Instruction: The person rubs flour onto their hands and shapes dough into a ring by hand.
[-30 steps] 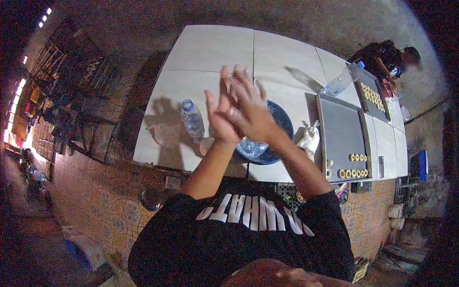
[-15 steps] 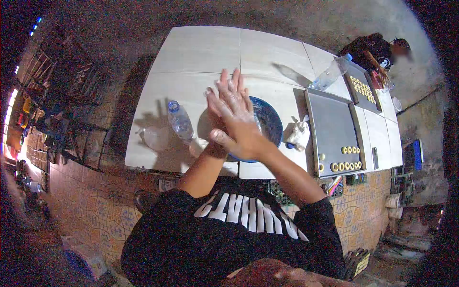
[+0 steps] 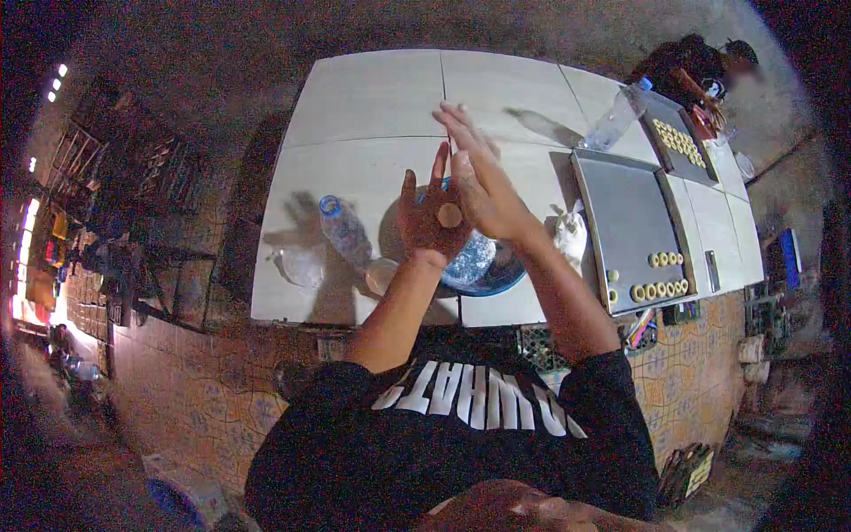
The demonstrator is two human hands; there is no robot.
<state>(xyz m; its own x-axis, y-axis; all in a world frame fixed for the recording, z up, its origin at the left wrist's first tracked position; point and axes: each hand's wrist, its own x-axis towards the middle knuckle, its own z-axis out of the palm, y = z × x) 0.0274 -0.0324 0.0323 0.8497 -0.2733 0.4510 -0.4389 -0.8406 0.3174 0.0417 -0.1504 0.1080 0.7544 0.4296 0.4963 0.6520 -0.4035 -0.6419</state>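
My left hand is over the table, palm up, fingers stretched and spread. A small round piece of dough lies flat on its palm. My right hand is beside it, fingers straight and whitish as if floured, its lower edge close to the left palm; whether they touch I cannot tell. Under both hands stands a blue bowl with a white powdery mass in it. Left of the hands is a clear plastic bottle with a blue top. A crumpled white bag lies right of the bowl.
A metal tray with several dough rings stands on the right. Behind it are a second tray of rings, a large bottle and a co-worker. A phone and clear plastic containers also rest on the tiled table.
My hands were pressed together, right over left. Now they have come apart, with the right hand turned on edge, showing the dough piece on my left palm. The view has shifted slightly.
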